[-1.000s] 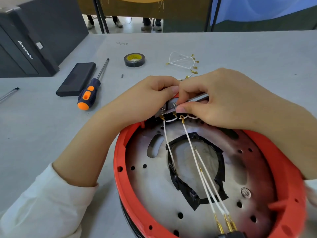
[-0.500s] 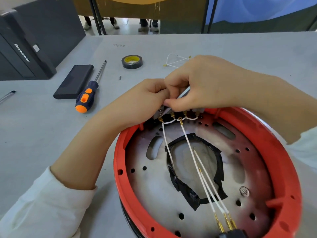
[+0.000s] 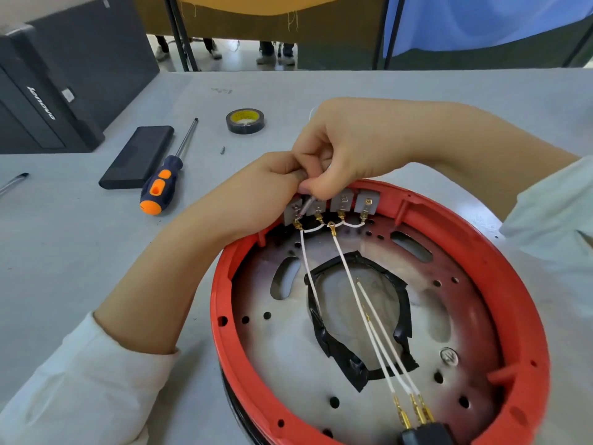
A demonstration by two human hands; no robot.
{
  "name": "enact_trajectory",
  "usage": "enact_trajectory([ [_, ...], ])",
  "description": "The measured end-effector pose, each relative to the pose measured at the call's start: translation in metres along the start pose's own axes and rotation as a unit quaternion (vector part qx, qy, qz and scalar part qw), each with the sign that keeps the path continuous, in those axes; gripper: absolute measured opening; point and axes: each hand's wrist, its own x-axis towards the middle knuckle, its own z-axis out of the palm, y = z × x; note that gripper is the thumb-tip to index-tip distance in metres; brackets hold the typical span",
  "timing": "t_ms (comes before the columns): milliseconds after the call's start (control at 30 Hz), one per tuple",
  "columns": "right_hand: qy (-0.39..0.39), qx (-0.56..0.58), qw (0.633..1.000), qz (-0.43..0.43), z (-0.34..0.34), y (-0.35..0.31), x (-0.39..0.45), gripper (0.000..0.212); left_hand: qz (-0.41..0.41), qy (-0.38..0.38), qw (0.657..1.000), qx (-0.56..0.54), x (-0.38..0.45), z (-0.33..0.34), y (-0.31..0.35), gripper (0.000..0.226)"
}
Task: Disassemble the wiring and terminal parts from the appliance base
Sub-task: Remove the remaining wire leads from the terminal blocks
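Left hand (image 3: 256, 191) curled against the far rim of the red appliance base (image 3: 526, 319), steadying the leftmost of four grey terminal blocks (image 3: 341, 200). Right hand (image 3: 349, 149) pinching a thin metal tool (image 3: 306, 205), tip angled down-left into that block. White wires (image 3: 365, 313) running toward the near rim; open table beyond the far rim.

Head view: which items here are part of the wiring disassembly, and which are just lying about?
In use:
red appliance base
grey terminal blocks
white wires
thin metal tool, pinched by right hand
left hand, at the blocks

Lying about:
orange-and-blue screwdriver
black tape roll
black slab
black computer case
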Motion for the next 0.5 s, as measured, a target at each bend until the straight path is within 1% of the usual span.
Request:
enact_trajectory([
  [100,-0.007,0.027,1.000,0.005,-0.001,0.003,0.001,0.034,-0.003,-0.002,1.000,0.012,-0.002,-0.001,0.001,0.041],
  [200,0.018,0.041,0.999,0.018,0.003,0.007,-0.005,0.028,-0.008,-0.010,1.000,0.018,-0.003,-0.001,0.001,0.033],
  [300,0.074,0.065,0.995,0.026,0.015,0.011,-0.021,0.018,-0.001,0.002,1.000,0.001,-0.005,0.000,0.004,0.025],
  [367,0.122,0.095,0.988,0.028,0.025,0.012,-0.034,0.012,-0.008,0.019,0.999,0.029,-0.006,-0.001,0.006,0.020],
  [433,0.169,0.135,0.976,0.026,0.034,0.013,-0.046,0.010,-0.024,-0.004,0.996,0.083,-0.007,-0.006,0.006,0.015],
  [500,0.215,0.168,0.962,0.020,0.040,0.014,-0.053,0.009,-0.035,-0.050,0.993,0.097,-0.010,-0.013,0.006,0.015],
])
